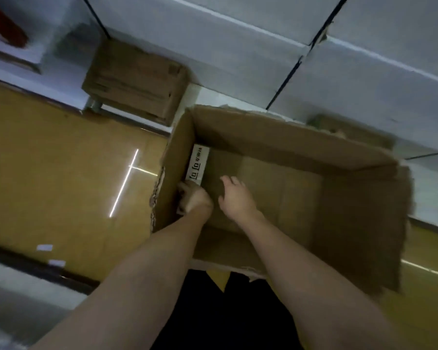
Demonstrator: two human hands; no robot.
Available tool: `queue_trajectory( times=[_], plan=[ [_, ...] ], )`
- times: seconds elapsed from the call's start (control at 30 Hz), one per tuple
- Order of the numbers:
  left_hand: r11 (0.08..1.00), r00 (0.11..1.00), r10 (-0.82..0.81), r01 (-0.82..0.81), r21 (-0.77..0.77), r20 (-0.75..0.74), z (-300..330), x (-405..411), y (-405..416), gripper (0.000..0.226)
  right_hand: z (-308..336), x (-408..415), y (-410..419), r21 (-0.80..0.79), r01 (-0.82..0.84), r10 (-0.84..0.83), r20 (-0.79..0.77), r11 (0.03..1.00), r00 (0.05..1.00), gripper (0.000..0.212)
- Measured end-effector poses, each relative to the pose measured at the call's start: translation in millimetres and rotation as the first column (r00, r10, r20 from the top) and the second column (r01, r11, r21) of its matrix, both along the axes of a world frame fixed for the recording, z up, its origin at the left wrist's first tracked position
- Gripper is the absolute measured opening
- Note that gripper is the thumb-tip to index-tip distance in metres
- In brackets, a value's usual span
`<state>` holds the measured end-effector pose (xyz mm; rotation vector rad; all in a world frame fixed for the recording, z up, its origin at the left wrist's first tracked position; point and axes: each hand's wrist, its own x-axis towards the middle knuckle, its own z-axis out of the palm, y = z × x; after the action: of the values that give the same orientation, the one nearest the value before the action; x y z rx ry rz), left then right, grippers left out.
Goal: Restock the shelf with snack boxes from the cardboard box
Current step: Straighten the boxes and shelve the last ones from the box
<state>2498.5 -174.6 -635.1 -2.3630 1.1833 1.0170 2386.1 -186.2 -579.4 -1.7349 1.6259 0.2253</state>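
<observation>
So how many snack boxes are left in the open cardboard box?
1 visible: a white snack box against the cardboard box's left wall, gripped by the left hand. More could be hidden.

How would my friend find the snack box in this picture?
Find the big open brown cardboard box on the floor. Look along its left inside wall, where the left hand grips something. That is the narrow white snack box with black letters, the only white thing inside.

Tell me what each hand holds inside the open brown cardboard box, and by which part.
Left hand grips the near end of the white printed snack box against the cardboard box's left wall. Right hand holds nothing.
</observation>
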Motion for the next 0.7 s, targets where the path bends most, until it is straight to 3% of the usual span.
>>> queue_trajectory(
  times=[0.1, 0.2, 0.37, 0.5, 0.6, 0.7],
  plan=[
    [0.998, 0.998, -0.058, 0.058, 0.028, -0.002, -8, 2, 4, 0.062, -3, -9, 8, 0.009, 0.078, -0.078, -0.007, 0.997, 0.997, 0.063],
    [0.991, 0.991, -0.132, 0.131, 0.017, 0.019, -13, 9, 6, 0.074, -1, -19, 15, 0.008, 0.139, -0.139, -0.040, 0.990, 0.989, 0.063],
    [0.997, 0.973, 0.056, -0.064, -0.030, -0.224, 11, 10, -5, 0.070, 25, -34, 24, -0.007, 0.210, -0.210, -0.069, 0.978, 0.975, 0.060],
    [0.965, 0.941, -0.261, 0.250, -0.075, -0.215, 47, -6, -17, 0.060, 57, -51, 28, -0.059, 0.259, -0.262, -0.058, 0.964, 0.963, 0.058],
    [0.845, 0.825, -0.534, 0.512, -0.157, -0.185, 75, -34, -32, 0.058, 82, -74, 27, -0.130, 0.282, -0.295, -0.093, 0.951, 0.951, 0.058],
    [0.723, 0.711, -0.685, 0.637, -0.267, -0.157, 113, -73, -45, 0.063, 108, -107, 29, -0.198, 0.300, -0.330, -0.138, 0.933, 0.934, 0.058]
  ],
)
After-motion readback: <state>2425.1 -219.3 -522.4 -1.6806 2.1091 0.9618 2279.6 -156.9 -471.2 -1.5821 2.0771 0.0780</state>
